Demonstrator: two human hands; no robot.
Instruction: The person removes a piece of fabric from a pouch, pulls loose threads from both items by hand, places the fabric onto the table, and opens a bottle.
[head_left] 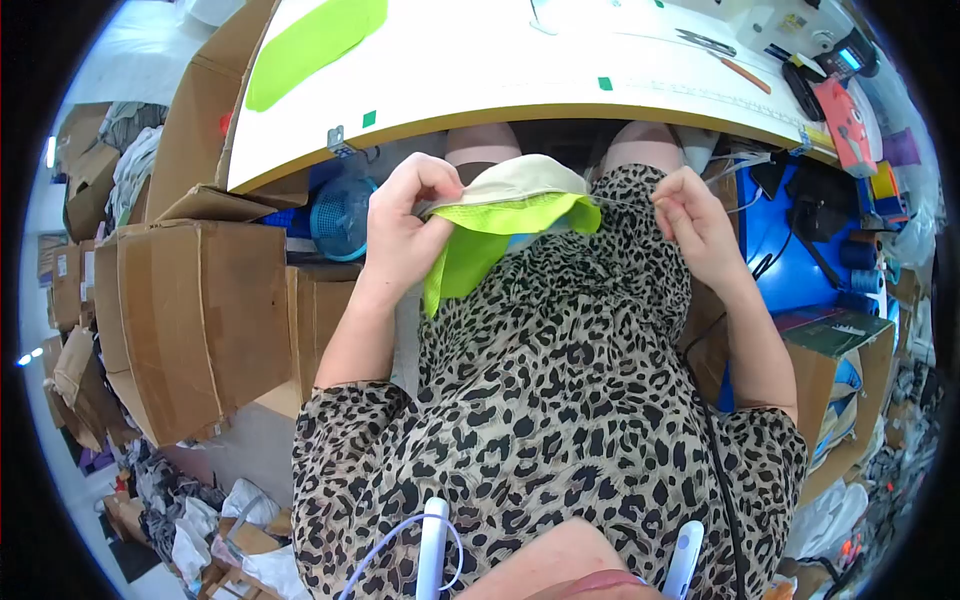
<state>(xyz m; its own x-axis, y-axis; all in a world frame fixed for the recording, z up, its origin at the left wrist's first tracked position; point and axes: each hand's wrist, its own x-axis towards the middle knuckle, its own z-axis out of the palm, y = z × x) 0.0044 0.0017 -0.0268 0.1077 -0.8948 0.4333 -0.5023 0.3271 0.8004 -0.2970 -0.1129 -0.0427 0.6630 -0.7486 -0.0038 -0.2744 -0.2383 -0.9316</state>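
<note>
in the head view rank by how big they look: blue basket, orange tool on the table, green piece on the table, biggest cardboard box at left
1. Cardboard box
2. Green piece
3. Blue basket, partly hidden
4. Orange tool

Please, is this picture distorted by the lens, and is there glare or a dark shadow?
Head view: yes, the table has a bowed front edge and the corners are black; its white top is very bright, almost washed out; it is darker underneath; the left hand and right hand look fairly clear.
</note>
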